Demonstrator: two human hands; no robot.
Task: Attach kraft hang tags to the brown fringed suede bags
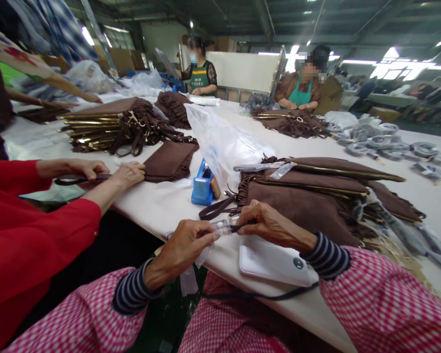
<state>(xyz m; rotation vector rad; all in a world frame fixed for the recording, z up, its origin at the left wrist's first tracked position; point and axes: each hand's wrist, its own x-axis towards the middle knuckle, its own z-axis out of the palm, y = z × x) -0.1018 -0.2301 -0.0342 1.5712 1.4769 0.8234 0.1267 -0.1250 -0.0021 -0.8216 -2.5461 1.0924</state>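
Clear plastic strip (222,225) sits between both hands, at the desk (334,151) edge. Left hand (189,245) pinches it, fingertips closed; right hand (270,223) pinches the dark strap (234,228) at its other end. Brown fringed bags (297,201) behind, white phone (268,260) below right hand.
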